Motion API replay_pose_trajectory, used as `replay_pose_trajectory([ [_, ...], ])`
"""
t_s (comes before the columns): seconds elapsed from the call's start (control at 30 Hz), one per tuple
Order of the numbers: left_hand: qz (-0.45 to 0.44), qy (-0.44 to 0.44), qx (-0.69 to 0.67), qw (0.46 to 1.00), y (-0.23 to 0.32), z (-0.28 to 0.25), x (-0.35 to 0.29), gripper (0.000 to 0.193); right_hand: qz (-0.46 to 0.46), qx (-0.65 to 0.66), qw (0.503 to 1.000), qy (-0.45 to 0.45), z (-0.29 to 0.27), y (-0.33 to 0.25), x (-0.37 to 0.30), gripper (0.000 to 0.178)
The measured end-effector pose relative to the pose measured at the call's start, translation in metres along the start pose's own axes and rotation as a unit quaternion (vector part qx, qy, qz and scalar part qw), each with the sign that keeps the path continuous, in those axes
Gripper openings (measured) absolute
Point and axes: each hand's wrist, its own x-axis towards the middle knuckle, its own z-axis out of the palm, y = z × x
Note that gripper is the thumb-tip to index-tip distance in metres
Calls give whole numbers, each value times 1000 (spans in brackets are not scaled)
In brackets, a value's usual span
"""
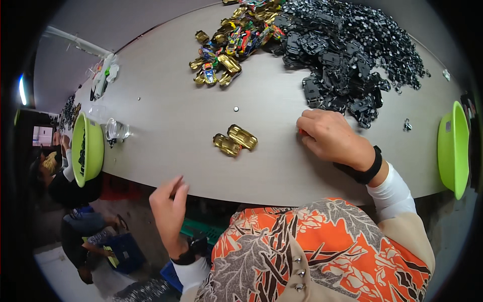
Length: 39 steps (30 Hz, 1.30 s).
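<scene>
My right hand [329,137] rests on the grey table [171,116], fingers curled around a small item with a trace of red showing at the fingertips; what it is cannot be made out. My left hand [168,204] hovers below the table's near edge, fingers loosely apart and holding nothing. Two gold toy car bodies [235,140] lie side by side on the table between the hands. Just beyond my right hand spreads a large heap of black plastic car chassis [347,55].
A pile of gold and multicoloured toy car bodies [232,43] lies at the far middle. Green basins sit at the left [86,149] and right [453,148] table edges. A clear cup [115,131] stands near the left basin. Another person [60,181] sits at the left.
</scene>
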Motion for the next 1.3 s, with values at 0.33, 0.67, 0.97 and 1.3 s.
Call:
replay_pose_trajectory([
  [0.33, 386, -109, 11, 916, 145, 129, 114, 18, -69, 113, 991, -31, 10, -6, -2, 16],
  [0.67, 440, -205, 121, 866, 164, 175, 128, 27, -119, -67, 991, 13, 9, -6, -10, 12],
  [0.97, 397, -121, 89, 905, 131, 175, 129, 15, -54, -91, 994, 7, 8, -3, -11, 10],
  [1.3, 35, -335, -497, 800, 136, 154, 112, 24, 114, 540, 816, 172, -22, 13, 2, 24],
])
